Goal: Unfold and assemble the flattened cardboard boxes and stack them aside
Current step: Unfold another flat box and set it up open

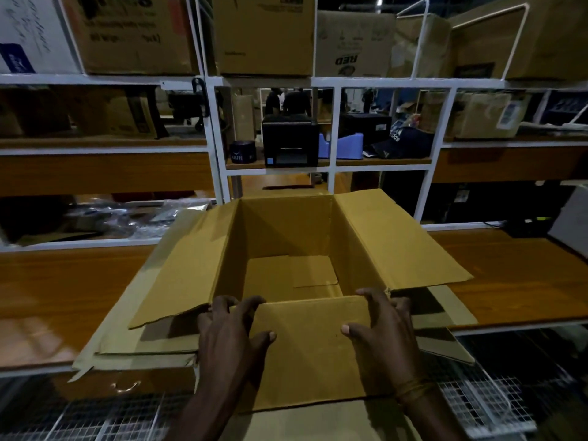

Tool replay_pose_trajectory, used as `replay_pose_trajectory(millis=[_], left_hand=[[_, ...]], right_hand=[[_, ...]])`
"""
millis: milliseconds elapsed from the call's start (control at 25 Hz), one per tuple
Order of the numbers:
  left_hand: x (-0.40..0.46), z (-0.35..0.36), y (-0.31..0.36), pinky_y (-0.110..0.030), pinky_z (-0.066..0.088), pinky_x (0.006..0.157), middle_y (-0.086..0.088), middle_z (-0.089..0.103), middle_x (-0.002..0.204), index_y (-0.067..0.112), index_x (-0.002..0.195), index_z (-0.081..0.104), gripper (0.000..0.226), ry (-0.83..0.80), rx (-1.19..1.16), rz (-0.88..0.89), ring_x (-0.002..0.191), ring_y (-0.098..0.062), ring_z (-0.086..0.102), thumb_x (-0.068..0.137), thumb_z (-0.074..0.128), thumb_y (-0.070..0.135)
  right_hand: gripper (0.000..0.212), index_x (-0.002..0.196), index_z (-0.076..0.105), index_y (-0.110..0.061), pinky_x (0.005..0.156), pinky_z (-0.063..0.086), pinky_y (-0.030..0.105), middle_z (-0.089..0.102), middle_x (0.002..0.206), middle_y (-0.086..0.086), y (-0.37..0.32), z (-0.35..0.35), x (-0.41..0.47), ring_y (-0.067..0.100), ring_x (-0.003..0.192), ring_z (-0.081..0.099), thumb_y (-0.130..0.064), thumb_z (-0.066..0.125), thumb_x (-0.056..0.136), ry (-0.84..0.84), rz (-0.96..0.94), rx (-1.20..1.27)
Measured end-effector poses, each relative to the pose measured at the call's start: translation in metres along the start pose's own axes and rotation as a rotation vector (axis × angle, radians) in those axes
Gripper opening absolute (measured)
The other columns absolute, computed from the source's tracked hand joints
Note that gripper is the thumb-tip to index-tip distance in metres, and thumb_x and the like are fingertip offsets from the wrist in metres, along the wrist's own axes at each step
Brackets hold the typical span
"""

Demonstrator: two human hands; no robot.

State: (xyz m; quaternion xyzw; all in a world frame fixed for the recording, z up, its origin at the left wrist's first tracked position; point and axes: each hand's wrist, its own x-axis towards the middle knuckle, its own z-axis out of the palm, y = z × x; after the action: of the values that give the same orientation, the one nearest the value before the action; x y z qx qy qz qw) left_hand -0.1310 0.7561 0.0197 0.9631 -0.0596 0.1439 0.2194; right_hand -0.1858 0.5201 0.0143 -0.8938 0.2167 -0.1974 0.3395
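Right now, the open-topped brown corrugated cardboard box [286, 249] is sitting upright on a pile of flattened tan cardboard sheets [133, 338], which are lying across the glossy orange-brown wooden workbench [57, 297]. Both side flaps are splaying outward and the bottom flaps inside are looking folded in, with one small flap overlapping another. The left hand [232, 332] and the right hand [381, 326] are gripping the near flap [311, 345] at its two upper corners: on each hand the fingers are curling over the flap's top edge into the box mouth, while the thumbs are pressing flat on the flap's outer face, so both hands are clamping on cardboard.

My reading is that the box is mostly formed and the near flap is being creased outward, or the whole box is being readied for lifting. To do this well, the person should be keeping the two grips level, so the fold runs along the scored line rather than tearing at the corner, where a ragged edge is already showing just beside the right hand. Pressure should be going on evenly, thumbs bracing and fingers pulling. If lifting, the bottom flaps need watching, since no tape is visible on them and they may be dropping open.
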Motion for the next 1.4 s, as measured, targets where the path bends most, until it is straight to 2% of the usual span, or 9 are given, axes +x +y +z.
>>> replay_pose_trajectory(millis=[200,320,440,560,760,1000,1120,1240,1400], left_hand=[[0.007,0.014,0.003,-0.037,0.045,0.087,0.001,0.037,0.139,0.049,0.132,0.046,0.060,0.015,-0.009,-0.001,0.122,-0.028,0.033,0.078,0.072,0.055],[0.016,0.022,0.001,-0.040,0.048,0.088,0.001,0.036,0.142,0.050,0.136,0.041,0.060,0.015,0.041,0.028,0.124,-0.029,0.033,0.082,0.066,0.059],[0.029,0.026,0.000,-0.044,0.050,0.090,0.000,0.030,0.150,0.053,0.143,0.028,0.067,-0.026,0.107,0.038,0.129,-0.033,0.032,0.085,0.060,0.061],[0.046,0.027,0.001,-0.049,0.047,0.096,0.000,0.021,0.156,0.052,0.148,0.018,0.072,-0.088,0.117,0.019,0.135,-0.036,0.027,0.088,0.057,0.060],[0.066,0.025,0.007,-0.062,0.036,0.104,-0.002,0.005,0.162,0.051,0.150,0.010,0.078,-0.189,0.052,-0.003,0.142,-0.043,0.016,0.089,0.058,0.056],[0.061,0.032,0.019,-0.069,0.031,0.105,-0.002,-0.013,0.162,0.051,0.151,0.001,0.084,-0.182,0.044,-0.078,0.145,-0.046,0.008,0.089,0.058,0.057],[0.051,0.032,0.031,-0.072,0.023,0.107,-0.003,-0.006,0.162,0.050,0.149,0.008,0.085,-0.179,0.129,-0.080,0.145,-0.048,-0.005,0.085,0.062,0.060],[0.058,0.023,0.036,-0.071,0.023,0.107,-0.006,0.014,0.158,0.046,0.145,0.028,0.070,-0.200,0.099,-0.100,0.144,-0.048,-0.001,0.085,0.060,0.062],[0.066,0.021,0.039,-0.071,0.025,0.107,-0.007,0.021,0.155,0.045,0.143,0.036,0.067,-0.239,0.053,-0.160,0.143,-0.048,0.004,0.083,0.060,0.065]], right_hand=[[0.069,0.128,0.050,-0.037,0.097,0.048,0.050,0.027,0.132,0.003,0.002,0.016,0.007,0.029,0.128,0.038,-0.028,0.086,0.070,0.040,-0.009,0.050],[0.072,0.135,0.047,-0.036,0.102,0.045,0.050,0.025,0.137,0.005,0.004,0.019,0.016,0.029,0.131,0.035,-0.028,0.084,0.073,0.037,-0.019,0.049],[0.090,0.152,0.025,-0.036,0.110,0.038,0.047,0.017,0.145,0.009,0.001,0.026,0.029,0.030,0.137,0.029,-0.032,0.079,0.080,-0.022,-0.009,-0.040],[0.102,0.156,0.002,-0.037,0.111,0.036,0.050,0.009,0.149,0.012,-0.006,0.030,0.047,0.032,0.140,0.024,-0.040,0.074,0.084,-0.101,0.005,-0.145],[0.101,0.157,-0.002,-0.035,0.109,0.036,0.048,0.007,0.151,0.016,-0.020,0.026,0.072,0.037,0.140,0.025,-0.042,0.071,0.087,-0.193,0.038,-0.215],[0.101,0.155,-0.010,-0.038,0.106,0.039,0.048,0.010,0.151,0.019,-0.021,0.025,0.069,0.036,0.136,0.032,-0.046,0.066,0.089,-0.201,0.050,-0.209],[0.091,0.152,-0.008,-0.047,0.101,0.044,0.050,0.019,0.149,0.021,-0.009,0.032,0.052,0.039,0.133,0.038,-0.050,0.060,0.091,-0.178,0.052,-0.108],[0.084,0.150,0.001,-0.052,0.099,0.046,0.050,0.031,0.145,0.018,0.002,0.028,0.050,0.037,0.129,0.044,-0.055,0.059,0.090,-0.163,0.032,-0.077],[0.079,0.150,0.010,-0.050,0.094,0.046,0.045,0.033,0.139,0.014,0.006,0.021,0.055,0.032,0.126,0.044,-0.055,0.060,0.089,-0.181,0.036,-0.061]])
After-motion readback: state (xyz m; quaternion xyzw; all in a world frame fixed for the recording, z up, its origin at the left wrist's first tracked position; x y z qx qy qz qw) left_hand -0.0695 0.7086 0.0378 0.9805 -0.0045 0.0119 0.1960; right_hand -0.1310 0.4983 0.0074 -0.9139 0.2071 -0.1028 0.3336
